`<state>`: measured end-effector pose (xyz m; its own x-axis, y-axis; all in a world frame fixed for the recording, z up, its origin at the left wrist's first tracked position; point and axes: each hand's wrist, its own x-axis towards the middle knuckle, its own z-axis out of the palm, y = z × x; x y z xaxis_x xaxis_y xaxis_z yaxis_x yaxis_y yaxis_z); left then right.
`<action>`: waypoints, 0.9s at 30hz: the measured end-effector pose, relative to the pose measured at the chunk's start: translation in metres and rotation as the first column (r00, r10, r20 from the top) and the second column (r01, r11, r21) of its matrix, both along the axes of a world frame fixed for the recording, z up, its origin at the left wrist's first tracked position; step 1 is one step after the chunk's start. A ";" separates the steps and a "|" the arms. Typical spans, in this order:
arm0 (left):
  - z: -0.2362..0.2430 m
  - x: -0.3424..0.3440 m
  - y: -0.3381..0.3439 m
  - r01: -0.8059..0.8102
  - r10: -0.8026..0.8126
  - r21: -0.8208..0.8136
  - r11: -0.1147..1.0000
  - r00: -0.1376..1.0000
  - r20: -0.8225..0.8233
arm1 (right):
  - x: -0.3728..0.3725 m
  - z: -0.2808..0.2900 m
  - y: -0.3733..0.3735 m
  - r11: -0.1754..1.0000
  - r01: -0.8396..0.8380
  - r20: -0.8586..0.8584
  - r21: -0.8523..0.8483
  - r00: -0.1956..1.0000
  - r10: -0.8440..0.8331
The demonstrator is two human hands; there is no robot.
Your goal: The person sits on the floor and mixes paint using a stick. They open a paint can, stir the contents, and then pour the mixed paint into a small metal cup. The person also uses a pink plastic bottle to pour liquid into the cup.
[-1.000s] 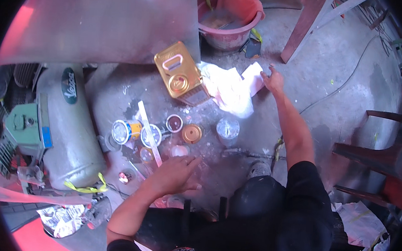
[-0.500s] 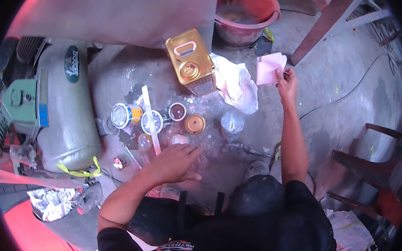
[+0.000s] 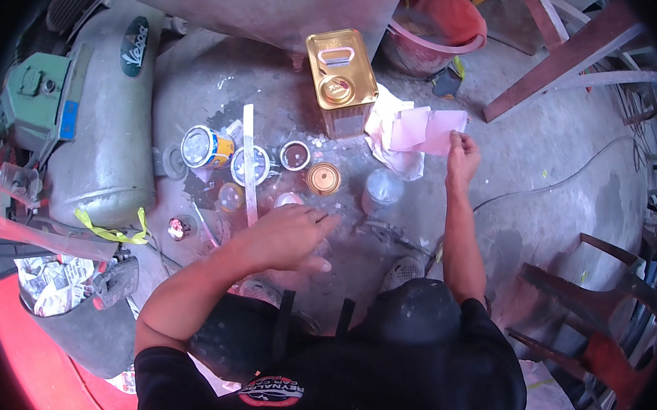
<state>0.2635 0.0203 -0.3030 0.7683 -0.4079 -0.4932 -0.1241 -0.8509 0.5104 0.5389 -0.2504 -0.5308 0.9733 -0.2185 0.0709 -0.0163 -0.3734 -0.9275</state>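
Observation:
My right hand (image 3: 462, 162) is closed on the edge of a pale pink folded sheet (image 3: 444, 129), paper or a thin cloth. The sheet hangs partly spread, with a crease across it, in front of a crumpled white cloth (image 3: 407, 163). Over the floor, my left hand (image 3: 293, 237) is open, palm down, thumb apart from the fingers. Just beyond it stands a small pinkish cup (image 3: 288, 199), partly hidden. A long white stick (image 3: 249, 154) lies across a white tub (image 3: 238, 170). Close by are a round gold lid (image 3: 323, 179) and a cup of dark liquid (image 3: 295, 155).
A square gold can (image 3: 342, 76) stands beyond the cups, beside the cloth. A clear plastic container (image 3: 383, 191) is between my hands. A grey air compressor tank (image 3: 109, 121) fills the left, a pink basin (image 3: 431, 48) the far side, and dark red wooden frames (image 3: 596, 300) the right.
The pink sheet has spread wider, and my right hand has shifted its grip to the edge. My left hand stays open over the floor. The whole view has shifted slightly.

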 end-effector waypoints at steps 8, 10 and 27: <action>-0.016 0.023 -0.015 -0.345 0.457 -0.331 0.878 0.811 0.366 | -0.056 0.139 0.007 0.717 -0.403 -0.135 0.568 0.815 0.564; -0.010 0.029 -0.019 -0.436 0.559 -0.391 0.811 0.775 0.294 | -0.071 0.151 0.027 0.658 -0.547 -0.136 0.517 0.707 0.694; -0.036 0.018 -0.001 -0.195 0.191 0.001 0.981 0.958 -0.212 | -0.046 0.142 0.121 0.857 -0.487 0.195 -0.170 0.836 0.514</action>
